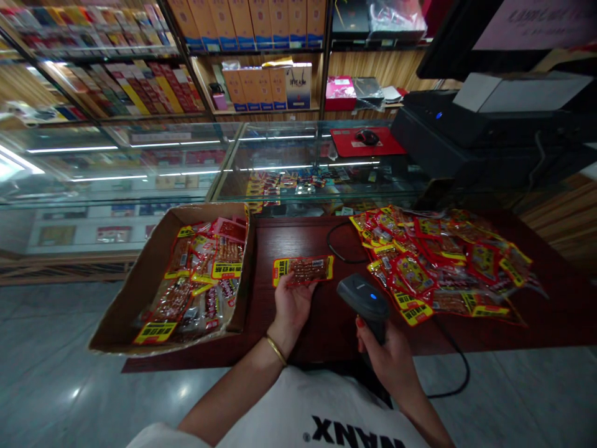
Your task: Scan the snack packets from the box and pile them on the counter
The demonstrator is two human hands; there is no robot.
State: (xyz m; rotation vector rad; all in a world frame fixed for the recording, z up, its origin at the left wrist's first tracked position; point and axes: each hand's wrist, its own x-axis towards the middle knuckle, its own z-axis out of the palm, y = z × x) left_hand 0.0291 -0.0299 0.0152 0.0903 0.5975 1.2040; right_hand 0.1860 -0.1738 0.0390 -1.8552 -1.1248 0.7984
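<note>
My left hand (293, 305) is closed on a flat snack packet (310, 269), clear in the middle with yellow and red ends, and a small white label faces up on it. In my right hand (389, 354) is a dark barcode scanner (364, 297) with a blue light on top, its head angled left toward the packet. To the left stands an open cardboard box (125, 305) holding several similar packets. A heap of red and yellow snack packets (415, 274) lies on the table to the right of the scanner.
The dark red wooden table (275, 233) meets a glass display counter (280, 146). A black cable (467, 373) loops beside my right arm. On the counter are a mouse (367, 137) on a red mat (342, 144) and a black printer-like machine (476, 134). Shelves of boxes stand behind.
</note>
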